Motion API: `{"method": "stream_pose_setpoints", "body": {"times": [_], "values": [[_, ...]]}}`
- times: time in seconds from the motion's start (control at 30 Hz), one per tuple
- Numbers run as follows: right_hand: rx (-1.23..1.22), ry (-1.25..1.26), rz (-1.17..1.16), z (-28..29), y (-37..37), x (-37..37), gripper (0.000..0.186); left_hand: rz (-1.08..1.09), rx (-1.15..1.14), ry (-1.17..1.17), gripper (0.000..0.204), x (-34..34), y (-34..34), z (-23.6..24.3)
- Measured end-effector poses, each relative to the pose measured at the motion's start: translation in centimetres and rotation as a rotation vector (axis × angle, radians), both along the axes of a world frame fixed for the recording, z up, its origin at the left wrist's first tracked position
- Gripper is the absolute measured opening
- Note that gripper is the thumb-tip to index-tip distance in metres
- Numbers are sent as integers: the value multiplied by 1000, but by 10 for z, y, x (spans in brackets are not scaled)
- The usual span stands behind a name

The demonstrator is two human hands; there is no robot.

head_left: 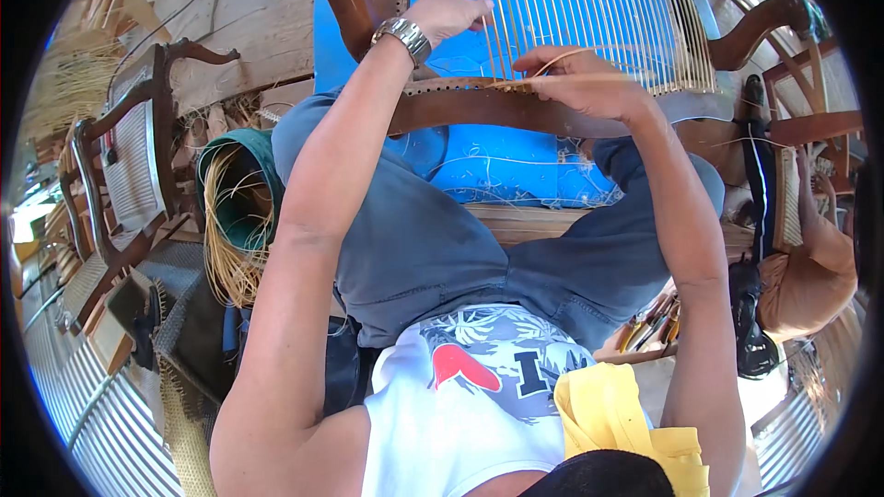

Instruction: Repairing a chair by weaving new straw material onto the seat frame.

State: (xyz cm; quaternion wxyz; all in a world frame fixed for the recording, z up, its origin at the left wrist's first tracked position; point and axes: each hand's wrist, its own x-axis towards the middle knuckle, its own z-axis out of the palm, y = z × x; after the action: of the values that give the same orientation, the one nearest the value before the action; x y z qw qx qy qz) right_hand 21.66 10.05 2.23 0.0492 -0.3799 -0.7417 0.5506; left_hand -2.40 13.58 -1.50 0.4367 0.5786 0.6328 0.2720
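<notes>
A dark wooden chair frame point(552, 113) lies across my lap, with small holes along its edge. Thin cane strands point(589, 0) run in parallel lines across its opening. My left hand point(447, 11), wearing a metal watch, has its fingers drawn together at the outermost strands on the left. Over the near rail, my right hand point(589, 83) holds a loose cane strand point(594, 78) that loops back over the fingers. Its fingertips are close to the holes at the lower end of the strands.
A green bucket point(241, 189) with bundled cane point(221, 248) stands by my left knee. Blue sheeting point(516, 166) lies under the frame. Another wooden chair point(138, 147) stands at left. At right, another person's arm point(820, 258) shows beside a black strap point(760, 184).
</notes>
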Motion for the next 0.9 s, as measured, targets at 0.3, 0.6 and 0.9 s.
{"method": "stream_pose_setpoints", "body": {"times": [0.3, 0.6, 0.9], "values": [[280, -107, -68, -7, -14, -8, 27, 13, 144, 405, 44, -2, -30, 14], [568, -205, -117, -3, -24, -14, 23, -414, -41, 158, 34, 5, -69, 35], [803, -38, -117, -20, -14, -26, 19, -373, -74, 176, 31, 8, -67, 28]]}}
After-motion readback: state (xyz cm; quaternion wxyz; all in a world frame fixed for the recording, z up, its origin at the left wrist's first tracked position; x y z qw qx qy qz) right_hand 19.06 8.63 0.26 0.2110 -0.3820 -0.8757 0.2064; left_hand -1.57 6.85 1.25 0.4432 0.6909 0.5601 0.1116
